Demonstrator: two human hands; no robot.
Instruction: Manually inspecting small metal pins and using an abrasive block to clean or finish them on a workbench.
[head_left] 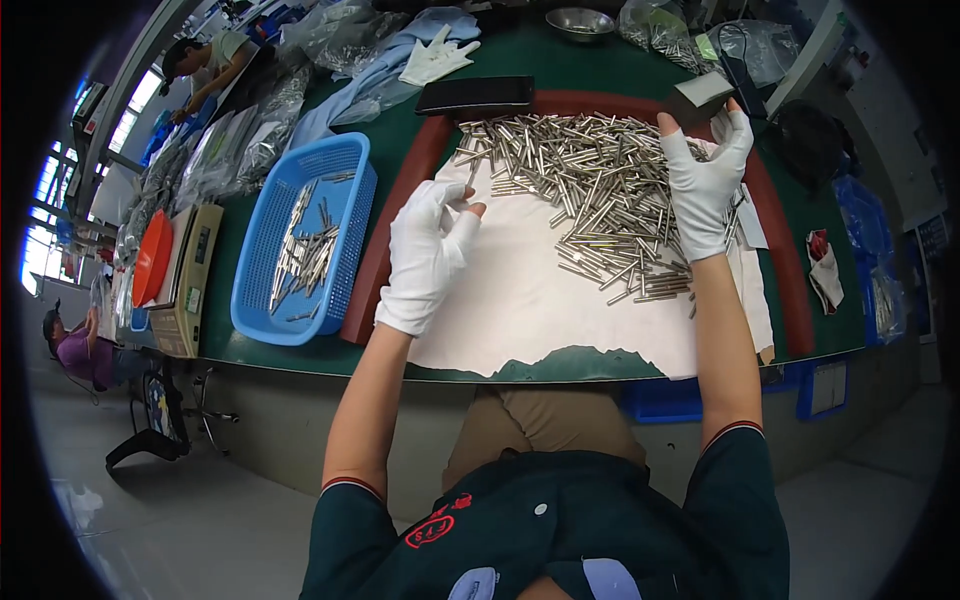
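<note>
My left hand, in a white glove with bare fingertips, is closed in a pinch over the left of the pale sheet. A thin metal pin shows at its fingertips. At the far right, my right hand, gloved the same way, has its thumb and fingers at two sides of a small box with a pale top and dark side. It appears to grip the box; the contact is partly hidden. Between my hands lies a big loose heap of shiny metal pins, spread over the sheet.
Dark red padded edging borders the sheet. Left of it stands a blue basket with some pins, then a scale. A black tray, white glove and metal bowl lie beyond. Other people sit far left.
</note>
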